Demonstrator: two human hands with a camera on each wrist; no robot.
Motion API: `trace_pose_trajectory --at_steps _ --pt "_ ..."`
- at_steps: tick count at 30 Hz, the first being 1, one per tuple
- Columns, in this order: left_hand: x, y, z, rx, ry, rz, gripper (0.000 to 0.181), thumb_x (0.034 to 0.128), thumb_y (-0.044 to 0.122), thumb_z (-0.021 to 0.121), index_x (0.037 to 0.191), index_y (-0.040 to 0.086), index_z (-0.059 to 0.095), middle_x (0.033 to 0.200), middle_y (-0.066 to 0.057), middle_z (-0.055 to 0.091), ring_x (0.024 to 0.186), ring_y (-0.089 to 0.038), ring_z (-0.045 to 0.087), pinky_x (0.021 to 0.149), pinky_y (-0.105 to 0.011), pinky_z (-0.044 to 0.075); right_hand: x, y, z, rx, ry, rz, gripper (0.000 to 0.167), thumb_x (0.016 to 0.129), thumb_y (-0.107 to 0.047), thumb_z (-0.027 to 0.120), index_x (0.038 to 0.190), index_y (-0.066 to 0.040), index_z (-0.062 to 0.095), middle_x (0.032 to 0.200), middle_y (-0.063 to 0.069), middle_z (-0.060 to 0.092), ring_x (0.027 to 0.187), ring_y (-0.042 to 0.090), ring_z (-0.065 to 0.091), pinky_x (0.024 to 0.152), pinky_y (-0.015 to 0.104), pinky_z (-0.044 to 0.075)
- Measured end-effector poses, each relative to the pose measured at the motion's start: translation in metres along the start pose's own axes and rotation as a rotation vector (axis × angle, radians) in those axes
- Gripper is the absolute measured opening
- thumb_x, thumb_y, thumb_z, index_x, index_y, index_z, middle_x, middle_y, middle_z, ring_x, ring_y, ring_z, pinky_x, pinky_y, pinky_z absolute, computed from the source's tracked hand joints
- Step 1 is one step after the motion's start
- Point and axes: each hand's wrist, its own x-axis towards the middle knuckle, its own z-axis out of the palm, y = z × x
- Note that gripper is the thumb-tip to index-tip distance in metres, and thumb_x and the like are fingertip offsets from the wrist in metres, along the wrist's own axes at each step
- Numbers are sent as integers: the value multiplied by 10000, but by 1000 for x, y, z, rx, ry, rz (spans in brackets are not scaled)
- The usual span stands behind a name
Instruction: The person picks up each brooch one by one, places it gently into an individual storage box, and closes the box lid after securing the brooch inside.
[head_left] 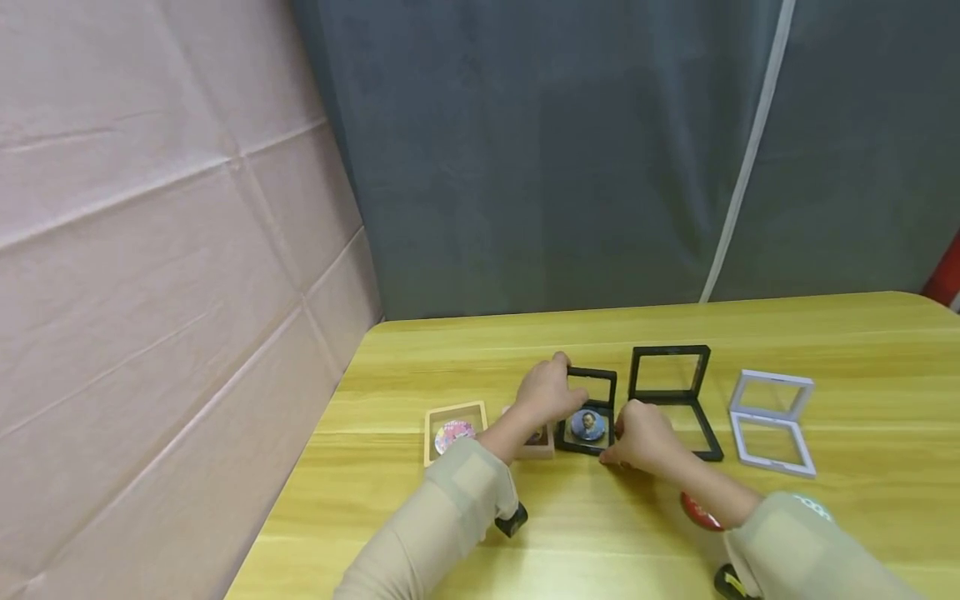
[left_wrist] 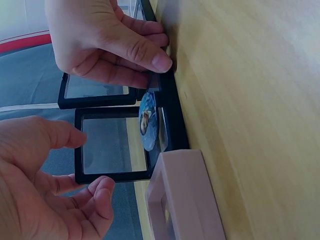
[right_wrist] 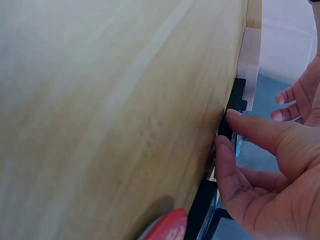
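A small black display frame (head_left: 577, 448) stands hinged open on the table, its lid raised. On its lower half lies a round blue badge (head_left: 587, 425) with a portrait on it. My left hand (head_left: 543, 393) holds the raised lid (left_wrist: 79, 155) by its edges, thumb and fingers apart in the left wrist view. At the near right corner of the lower half, my right hand (head_left: 647, 437) pinches the black rim between thumb and fingers. The badge (left_wrist: 148, 121) appears slightly tilted in the left wrist view, and neither hand grips it.
Left of the black frame are a pink frame (head_left: 540, 452) and a yellowish frame (head_left: 428, 437) with a pink badge (head_left: 453, 435). To the right stand a larger open black frame (head_left: 708, 433) and an open white frame (head_left: 772, 464). A red badge (head_left: 701, 512) and a teal badge (head_left: 813, 506) lie nearer.
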Motion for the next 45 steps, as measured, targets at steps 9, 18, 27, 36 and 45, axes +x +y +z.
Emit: trace_pose_trajectory --at_steps 9,18,27,36,45 --pt "0 -1 1 -27 -3 12 302 832 252 607 1056 74 509 734 -20 527 572 -150 459 508 -246 382 -1 0 -4 46 -52 90 220 587 -56 813 569 -19 597 423 9 513 376 116 493 394 217 351" --pt "-1 -3 2 -150 -65 -42 408 847 357 606 579 128 401 463 43 305 385 -88 277 393 -218 269 -1 5 -4 80 -61 127 213 592 -39 809 644 31 615 461 28 547 401 129 533 414 250 414" --pt "-2 -5 3 -176 -109 -58 409 853 345 602 563 138 399 459 54 315 389 -80 288 396 -211 284 0 8 -5 102 -53 135 198 588 -6 799 659 41 621 450 23 559 412 137 552 434 259 444" --pt "-5 -5 5 -188 -168 -68 414 836 335 630 561 126 403 442 35 335 375 -99 317 396 -235 313 -1 10 -6 89 -53 131 263 587 -20 808 723 86 609 475 39 558 419 135 552 453 266 447" --pt "-9 -9 9 -185 -208 -59 316 783 309 696 765 51 514 575 -1 450 449 -130 440 438 -241 364 -2 9 -7 103 -41 128 275 574 -20 815 702 72 589 484 44 554 421 131 554 437 257 450"
